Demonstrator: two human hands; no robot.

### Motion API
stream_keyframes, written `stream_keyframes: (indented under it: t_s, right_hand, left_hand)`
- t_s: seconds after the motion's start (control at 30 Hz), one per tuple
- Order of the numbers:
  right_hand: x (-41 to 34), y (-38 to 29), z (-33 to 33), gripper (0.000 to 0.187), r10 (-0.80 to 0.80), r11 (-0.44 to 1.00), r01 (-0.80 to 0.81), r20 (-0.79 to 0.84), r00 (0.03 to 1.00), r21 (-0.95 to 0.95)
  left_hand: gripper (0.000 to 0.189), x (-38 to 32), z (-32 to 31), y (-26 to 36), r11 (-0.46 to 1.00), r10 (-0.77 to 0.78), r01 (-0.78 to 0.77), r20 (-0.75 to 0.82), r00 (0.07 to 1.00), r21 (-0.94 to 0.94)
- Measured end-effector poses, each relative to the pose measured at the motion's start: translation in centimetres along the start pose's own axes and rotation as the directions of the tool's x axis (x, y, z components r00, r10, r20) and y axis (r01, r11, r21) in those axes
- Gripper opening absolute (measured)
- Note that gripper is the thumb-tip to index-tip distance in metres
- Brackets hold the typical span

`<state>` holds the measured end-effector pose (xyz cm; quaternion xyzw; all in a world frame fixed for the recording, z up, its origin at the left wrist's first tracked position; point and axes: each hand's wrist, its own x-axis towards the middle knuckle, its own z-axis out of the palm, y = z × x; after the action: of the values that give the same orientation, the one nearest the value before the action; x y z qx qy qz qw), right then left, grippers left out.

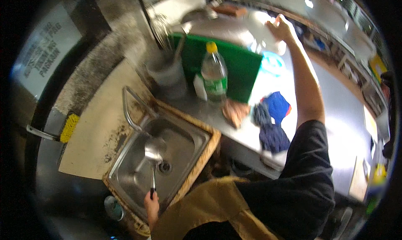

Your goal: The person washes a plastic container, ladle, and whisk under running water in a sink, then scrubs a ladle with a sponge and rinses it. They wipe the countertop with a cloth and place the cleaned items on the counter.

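Note:
My left hand (pixel 152 203) grips the black end of a metal ladle (pixel 154 177). Its round bowl hangs over the stainless-steel sink (pixel 188 164), below the bent faucet (pixel 127 106). Far across the steel counter, my right hand (pixel 281 29) is raised beside a pale, blurred object (pixel 260 26). Whether the fingers hold that object is not clear. Below this arm lie a blue cloth (pixel 277 106) and a dark navy cloth (pixel 274 138), bunched together on the counter.
A green cutting board (pixel 240 70) leans upright behind a yellow-capped plastic bottle (pixel 214 72). Left of the bottle stands a grey container (pixel 169 78) with utensils. A crumpled brownish cloth (pixel 235 111) lies near the sink corner. A yellow sponge (pixel 69 128) is at left.

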<state>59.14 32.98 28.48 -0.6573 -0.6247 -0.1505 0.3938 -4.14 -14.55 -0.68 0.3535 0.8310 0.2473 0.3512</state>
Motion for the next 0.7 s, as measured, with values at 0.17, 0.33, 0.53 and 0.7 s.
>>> stream_keyframes:
  t_s: [0.17, 0.33, 0.53, 0.7]
  right_hand:
    - [-14.6, 4.8, -11.2, 0.02, 0.267, 0.74, -0.345, 0.218, 0.938, 0.578]
    - [-32.4, 3.4, -23.0, 0.037, 0.367, 0.715, -0.372, 0.135, 0.92, 0.591]
    - [-50.8, -1.7, -29.8, 0.024, 0.592, 0.647, -0.763, 0.628, 0.504, 0.002]
    - [-64.7, -0.6, -22.9, 0.023, 0.651, 0.552, -0.803, 0.718, 0.246, -0.226]
  left_hand:
    - [0.021, 1.0, -2.2, -1.3, 0.987, 0.018, 0.019, 0.223, 0.975, -0.159]
    - [0.019, 1.9, -3.3, -2.1, 0.987, -0.057, 0.108, 0.363, 0.93, -0.122]
    - [0.011, 1.9, -2.9, -2.3, 0.991, -0.12, 0.135, 0.426, 0.897, -0.006]
    - [0.012, 1.3, -2.1, -2.2, 0.989, -0.129, 0.145, 0.42, 0.899, -0.007]
